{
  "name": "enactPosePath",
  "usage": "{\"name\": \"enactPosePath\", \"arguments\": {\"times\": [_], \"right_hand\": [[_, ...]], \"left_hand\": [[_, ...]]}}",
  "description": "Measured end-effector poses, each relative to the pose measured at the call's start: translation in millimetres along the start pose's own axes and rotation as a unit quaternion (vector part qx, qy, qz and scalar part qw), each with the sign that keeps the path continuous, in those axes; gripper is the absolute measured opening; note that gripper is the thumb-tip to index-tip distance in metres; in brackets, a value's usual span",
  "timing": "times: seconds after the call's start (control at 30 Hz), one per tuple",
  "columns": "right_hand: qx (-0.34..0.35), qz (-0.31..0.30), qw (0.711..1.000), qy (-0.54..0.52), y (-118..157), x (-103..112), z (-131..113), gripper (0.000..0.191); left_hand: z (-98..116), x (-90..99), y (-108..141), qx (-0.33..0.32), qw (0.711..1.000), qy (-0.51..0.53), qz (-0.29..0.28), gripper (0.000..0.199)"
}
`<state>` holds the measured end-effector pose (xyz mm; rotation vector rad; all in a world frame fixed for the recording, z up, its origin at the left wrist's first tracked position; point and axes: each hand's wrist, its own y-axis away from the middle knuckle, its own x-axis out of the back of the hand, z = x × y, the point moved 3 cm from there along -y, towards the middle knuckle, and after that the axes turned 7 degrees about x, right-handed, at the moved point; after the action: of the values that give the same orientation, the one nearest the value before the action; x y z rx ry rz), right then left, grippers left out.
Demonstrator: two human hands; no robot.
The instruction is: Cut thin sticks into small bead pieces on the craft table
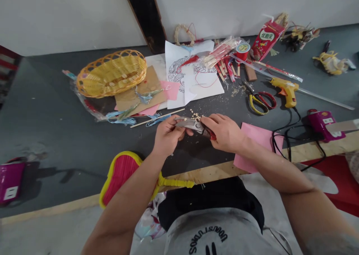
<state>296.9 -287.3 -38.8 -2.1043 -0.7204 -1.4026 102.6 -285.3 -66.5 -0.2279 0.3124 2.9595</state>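
Two hands are at work over the desk (70, 143), with one pair of shears (190, 125) between them, near the desk's front edge. The right hand (226, 131) has its grip clamped on the red handles. The left hand (166, 135) has its fingers drawn in around the blade end; whether that grip is pinched on anything cannot be told. The blades point to ten o'clock and the handles to four, the long axis running slantwise between the hands

Clock readings are taken from the shears. Pale crumbs (195, 115), too many to count, lie just beyond the blades at twelve. One thin stick (157, 118) lies at nine to ten, beside blue tassels (120, 118) whose number is unclear. One wicker basket (112, 75) stands at ten, one phone (148, 21) leans at eleven, and one red drink carton (266, 40) stands at one. One glue gun (284, 90) lies at two, with one pair of scissors (262, 102) nearer. Two purple boxes are noted: a right box (327, 126) at three and a left box (10, 182) between eight and nine

Obstructions: the right forearm crosses one pink sheet (244, 161) at four; the left forearm covers part of one pink-and-yellow paddle shape (122, 174) at eight
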Motion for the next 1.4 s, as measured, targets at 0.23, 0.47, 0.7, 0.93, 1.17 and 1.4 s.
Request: {"name": "enactPosePath", "arguments": {"times": [0.23,0.47,0.7,0.93,1.17,1.4], "right_hand": [[-0.021,0.026,0.999,0.042,-2,2,5,0.042],[-0.091,0.022,0.995,0.033,-7,-2,22,0.04],[-0.148,0.094,0.984,0.033,-6,-2,46,0.048],[-0.214,0.069,0.972,0.066,-4,-1,68,0.059],[-0.114,0.073,0.987,0.087,-24,21,70,0.031],[-0.012,0.056,0.994,0.094,-150,45,111,0.033]], "left_hand": [[-3,0.3,-1,-0.039,0.999,-0.028,0.023,0.038],[-3,1.0,-5,0.002,0.998,-0.042,0.04,0.034],[-3,1.6,-7,0.008,0.997,-0.03,0.068,0.036],[0,2.8,-9,0.003,0.994,-0.018,0.106,0.036],[-1,5.4,-11,0.002,0.99,-0.002,0.138,0.038],[2,7.1,-8,-0.056,0.979,-0.128,0.151,0.022]]}}
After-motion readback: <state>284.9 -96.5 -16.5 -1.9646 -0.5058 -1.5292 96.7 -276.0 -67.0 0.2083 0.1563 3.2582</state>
